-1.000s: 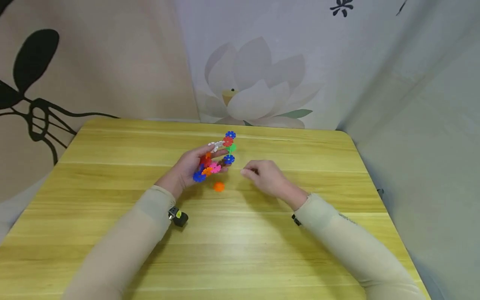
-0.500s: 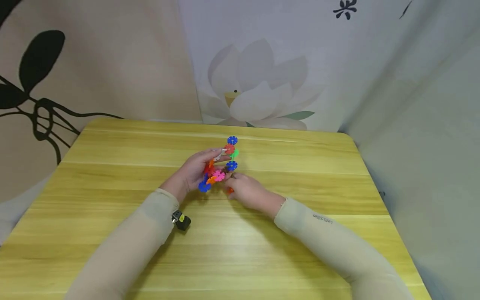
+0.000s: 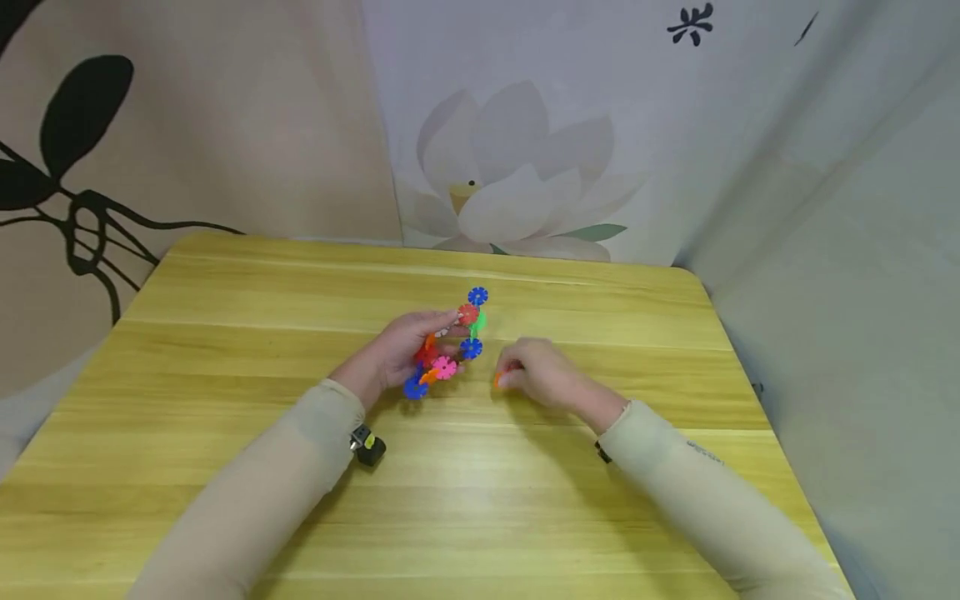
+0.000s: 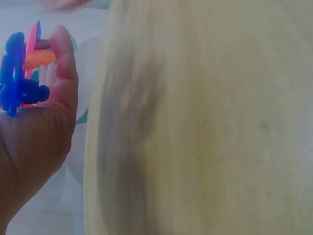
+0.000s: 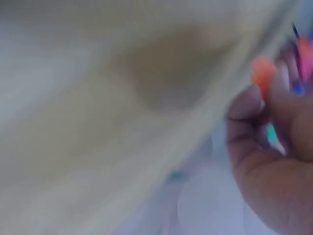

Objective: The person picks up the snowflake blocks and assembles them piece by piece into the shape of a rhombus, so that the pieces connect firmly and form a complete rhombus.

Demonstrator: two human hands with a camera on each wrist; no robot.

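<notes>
In the head view, my left hand (image 3: pixel 399 348) holds a chain of joined snowflake discs above the table. The thumb lies over a mostly covered white disc. A red disc (image 3: pixel 468 314) and a blue disc (image 3: pixel 477 296) top the chain, with a green disc (image 3: pixel 480 322) and another blue one below. Lower down are a pink disc (image 3: pixel 444 367) and a dark blue disc (image 3: pixel 415 388). To the right, apart from the chain, my right hand (image 3: pixel 546 375) pinches a single orange disc (image 5: pixel 263 71) between thumb and fingers. That disc is blurred in the right wrist view.
The wooden table (image 3: pixel 480 517) spreads under both forearms. Behind it hangs a backdrop (image 3: pixel 517 142) printed with a flower, and a pale curtain (image 3: pixel 840 275) flanks the right edge. A small black device (image 3: pixel 369 446) is strapped at the left wrist.
My right hand moved left, picked the orange disc up off the table, then drew back right with it. The left hand and its chain shifted slightly right and down in the head view.
</notes>
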